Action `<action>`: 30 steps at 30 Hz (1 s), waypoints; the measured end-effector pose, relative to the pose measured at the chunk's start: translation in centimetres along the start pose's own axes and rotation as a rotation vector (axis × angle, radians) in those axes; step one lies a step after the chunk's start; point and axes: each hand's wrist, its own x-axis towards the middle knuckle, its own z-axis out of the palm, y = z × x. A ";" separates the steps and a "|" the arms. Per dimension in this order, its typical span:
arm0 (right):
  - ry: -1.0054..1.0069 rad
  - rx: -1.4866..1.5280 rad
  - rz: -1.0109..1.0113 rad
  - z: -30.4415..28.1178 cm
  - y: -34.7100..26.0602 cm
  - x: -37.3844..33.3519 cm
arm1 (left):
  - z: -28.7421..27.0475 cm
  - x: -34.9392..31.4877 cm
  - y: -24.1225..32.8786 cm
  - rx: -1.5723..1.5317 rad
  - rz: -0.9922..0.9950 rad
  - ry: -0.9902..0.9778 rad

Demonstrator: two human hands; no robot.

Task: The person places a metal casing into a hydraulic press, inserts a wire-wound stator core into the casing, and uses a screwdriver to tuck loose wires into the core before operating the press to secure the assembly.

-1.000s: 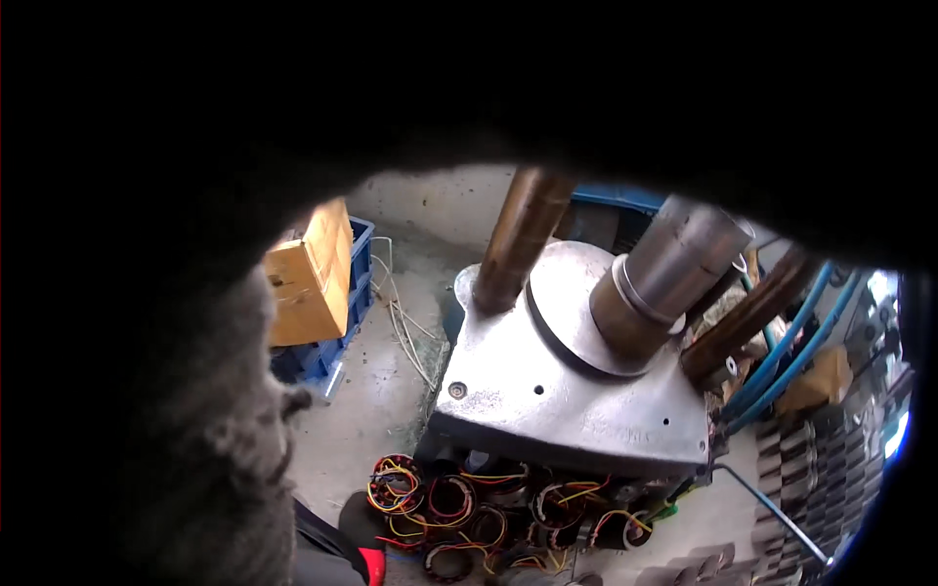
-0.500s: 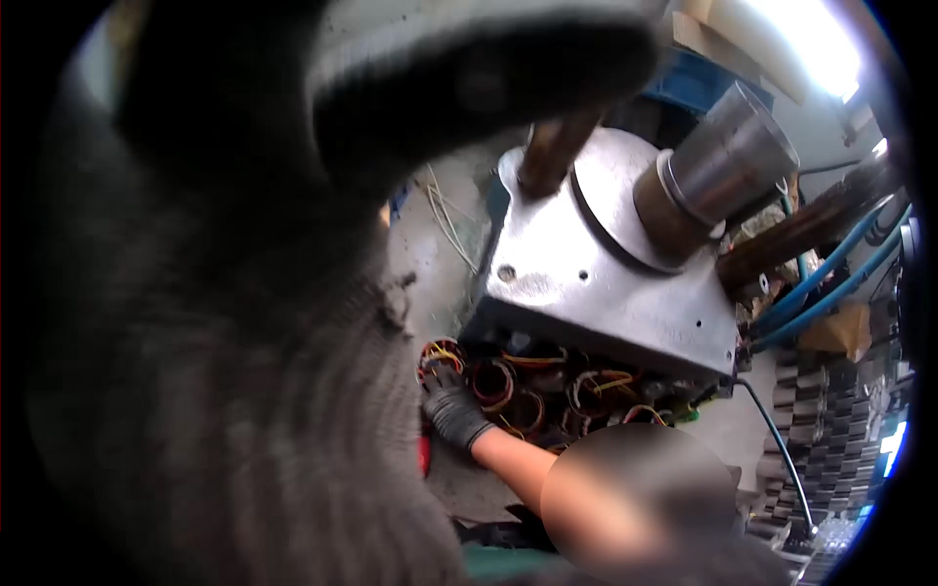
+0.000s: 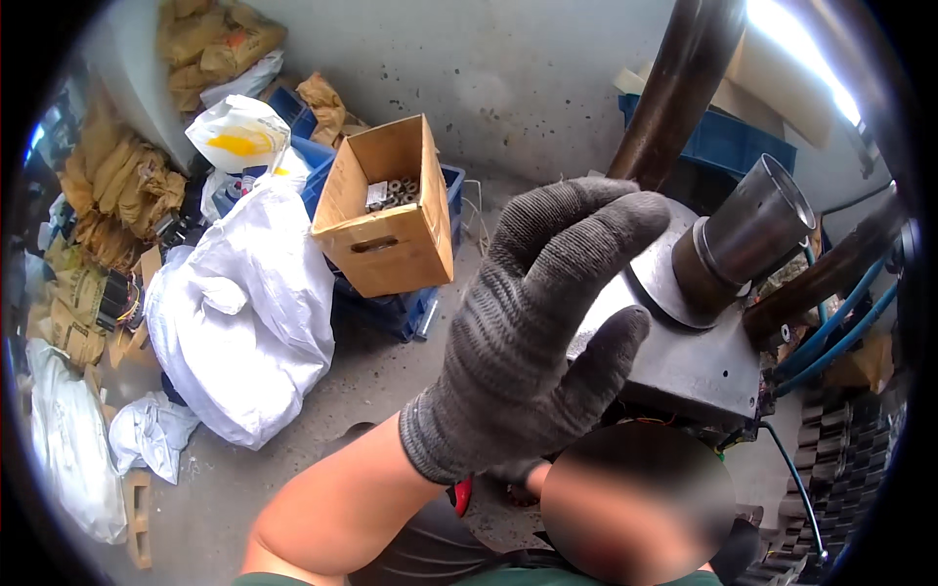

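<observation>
The machine plate [image 3: 679, 366], a thick pale metal slab, lies to the right of the left hand [image 3: 620, 259] and partly behind it, with a dark steel cylinder [image 3: 747, 220] standing on it between brown metal columns [image 3: 681, 93]. The left hand, in a grey knit glove, is lifted toward the camera, its fingers loosely bent, thumb apart, grasping nothing. The right hand [image 3: 513, 471] sits low behind the left wrist; its fingers are mostly hidden, so I cannot tell whether they grip anything. Coloured wire [image 3: 653, 418] shows under the plate's near edge.

With the left hand blocking the view, the right could snag that wire, or knuckles could knock the plate's edge. Farther left, the cardboard box [image 3: 386, 259] of metal rings [image 3: 399, 190] could slip off its blue crate [image 3: 396, 311] if bumped. A white label [image 3: 377, 193] inside it is too small to read, as is the printing on the brown sacks [image 3: 220, 44].
</observation>
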 end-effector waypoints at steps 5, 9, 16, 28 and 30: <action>-0.071 0.725 0.477 -11.5 -4.9 -9.4 | 2.0 -0.4 0.7 -0.177 -0.212 0.023; 0.214 1.145 0.709 -22.1 -7.2 -16.8 | 3.8 -0.4 1.5 -0.269 -0.321 -0.006; 0.989 1.630 0.396 -31.2 -8.6 -23.1 | 10.7 -1.3 4.5 -0.367 -0.367 -0.185; 1.409 1.741 0.153 -34.5 -8.2 -28.5 | 24.1 -6.8 9.0 -0.941 -0.889 -0.799; 1.434 1.740 0.133 -34.3 -7.5 -28.9 | 25.2 -7.4 9.3 -0.978 -0.860 -0.741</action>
